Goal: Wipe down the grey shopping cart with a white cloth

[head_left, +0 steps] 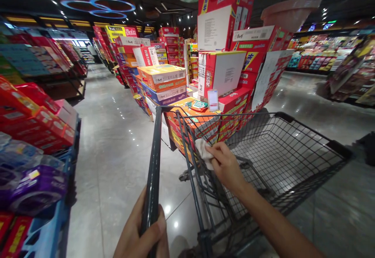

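Observation:
A dark metal shopping cart (272, 148) stands before me, its wire basket bare inside and reaching to the right. Its handlebar (154, 152) runs up the middle of the view. Around the near part of that bar my left hand (146, 226) is wrapped, thumb on top. My right hand (225, 164) is closed on a crumpled whitish cloth (204, 151), pinched between thumb and fingers. The cloth lies against the wires on the basket's handle side. Part of it is hidden by my fingers.
Stacked cartons (225, 66) rise behind the cart. On a low orange carton (187, 107) sit a green packet (198, 104) and an upright phone-like white screen (213, 100). A blue pallet (55, 219) with purple packs (38, 187) stands left. Glossy floor (111, 133) forms an aisle.

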Demonstrator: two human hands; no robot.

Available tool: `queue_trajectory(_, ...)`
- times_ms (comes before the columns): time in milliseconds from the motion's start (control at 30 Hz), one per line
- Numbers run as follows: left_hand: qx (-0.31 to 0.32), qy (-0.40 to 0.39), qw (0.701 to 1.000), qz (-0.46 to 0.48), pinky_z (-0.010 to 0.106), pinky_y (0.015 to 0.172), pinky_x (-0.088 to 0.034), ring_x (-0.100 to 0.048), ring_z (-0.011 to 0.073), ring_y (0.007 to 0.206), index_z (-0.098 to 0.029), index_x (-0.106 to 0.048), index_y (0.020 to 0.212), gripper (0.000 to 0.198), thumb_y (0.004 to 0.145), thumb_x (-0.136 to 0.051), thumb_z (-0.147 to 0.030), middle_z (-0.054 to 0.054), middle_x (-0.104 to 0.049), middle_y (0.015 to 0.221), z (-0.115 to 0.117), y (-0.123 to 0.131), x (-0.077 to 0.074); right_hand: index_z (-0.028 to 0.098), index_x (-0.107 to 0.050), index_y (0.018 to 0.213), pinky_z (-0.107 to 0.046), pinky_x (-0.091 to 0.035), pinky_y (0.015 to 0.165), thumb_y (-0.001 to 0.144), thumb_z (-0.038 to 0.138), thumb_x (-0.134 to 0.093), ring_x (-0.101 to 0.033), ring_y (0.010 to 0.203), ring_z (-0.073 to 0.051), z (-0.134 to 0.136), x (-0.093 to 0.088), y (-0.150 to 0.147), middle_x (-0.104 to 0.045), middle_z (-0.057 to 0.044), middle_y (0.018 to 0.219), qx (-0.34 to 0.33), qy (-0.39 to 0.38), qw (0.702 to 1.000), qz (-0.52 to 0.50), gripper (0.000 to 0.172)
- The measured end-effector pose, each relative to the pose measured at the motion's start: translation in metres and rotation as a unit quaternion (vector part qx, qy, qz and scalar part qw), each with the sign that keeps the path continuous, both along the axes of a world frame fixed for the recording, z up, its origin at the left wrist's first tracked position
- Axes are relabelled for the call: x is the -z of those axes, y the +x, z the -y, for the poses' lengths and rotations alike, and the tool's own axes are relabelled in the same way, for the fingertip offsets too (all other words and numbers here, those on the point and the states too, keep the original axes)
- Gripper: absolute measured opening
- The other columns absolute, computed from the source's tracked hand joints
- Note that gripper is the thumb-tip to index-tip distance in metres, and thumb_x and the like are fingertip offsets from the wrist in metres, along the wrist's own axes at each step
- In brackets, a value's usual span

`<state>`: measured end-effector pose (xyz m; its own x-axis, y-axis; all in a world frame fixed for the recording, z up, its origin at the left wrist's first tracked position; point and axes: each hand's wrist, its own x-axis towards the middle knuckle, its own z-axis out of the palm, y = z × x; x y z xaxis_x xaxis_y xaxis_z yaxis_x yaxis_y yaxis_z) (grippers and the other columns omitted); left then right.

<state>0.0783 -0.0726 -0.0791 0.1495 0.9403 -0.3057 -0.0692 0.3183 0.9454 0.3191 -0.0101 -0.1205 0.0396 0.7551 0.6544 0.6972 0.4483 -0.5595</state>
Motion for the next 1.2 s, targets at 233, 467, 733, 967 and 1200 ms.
queue_trajectory(233, 0.017, 0.063, 0.998, 0.007, 0.016, 0.034, -0.024, -0.037, 0.0053, 0.036, -0.022, -0.044, 0.123, 0.057, 0.071, -0.065, -0.031, -0.009, -0.045, 0.053, -0.003, 0.010, -0.010, 0.015, -0.060, 0.069, -0.020, -0.039, 0.064, 0.067, -0.005, -0.045, -0.050, 0.073, -0.011, 0.038, -0.006, -0.010, -0.048, -0.001, 0.081, -0.154, -0.130, 0.979, 0.013, 0.025)
queue_trajectory(467, 0.038, 0.087, 0.995, 0.012, 0.017, 0.036, -0.023, -0.037, 0.0048, 0.039, -0.021, -0.049, 0.106, 0.038, 0.073, -0.064, -0.031, -0.009, -0.044, 0.054, -0.003, 0.013, -0.017, 0.016, -0.058, 0.071, -0.020, -0.039, 0.063, 0.072, 0.001, -0.046, -0.048, 0.072, -0.011, 0.050, 0.000, -0.006, -0.046, 0.000, 0.078, -0.141, -0.111, 0.984, -0.007, 0.019)
queue_trajectory(733, 0.065, 0.089, 0.994, 0.010, 0.017, 0.036, -0.021, -0.037, 0.0046, 0.038, -0.019, -0.047, 0.102, 0.035, 0.073, -0.063, -0.030, -0.010, -0.043, 0.052, -0.007, 0.011, -0.016, 0.015, -0.065, 0.087, -0.023, -0.044, 0.069, 0.073, 0.000, -0.046, -0.051, 0.075, -0.013, 0.041, 0.004, -0.007, -0.047, -0.002, 0.082, -0.103, -0.118, 0.987, 0.039, 0.027)
queue_trajectory(967, 0.041, 0.066, 0.997, 0.013, 0.019, 0.036, -0.023, -0.037, 0.0060, 0.039, -0.023, -0.053, 0.107, 0.039, 0.071, -0.066, -0.032, -0.008, -0.045, 0.054, -0.004, 0.011, -0.018, 0.017, -0.064, 0.101, -0.024, -0.047, 0.071, 0.075, -0.001, -0.046, -0.053, 0.076, -0.013, 0.043, 0.005, -0.006, -0.050, -0.004, 0.088, -0.072, -0.133, 0.984, 0.095, 0.036)
queue_trajectory(1200, -0.002, 0.040, 0.999, 0.020, 0.019, 0.034, -0.017, -0.031, 0.0053, 0.036, -0.026, -0.048, 0.123, 0.061, 0.066, -0.069, -0.033, -0.008, -0.041, 0.050, -0.001, 0.019, -0.022, 0.016, -0.064, 0.104, -0.026, -0.048, 0.072, 0.077, 0.001, -0.048, -0.055, 0.078, -0.014, 0.042, 0.004, -0.003, -0.052, -0.006, 0.091, -0.066, -0.145, 0.978, 0.135, 0.035)
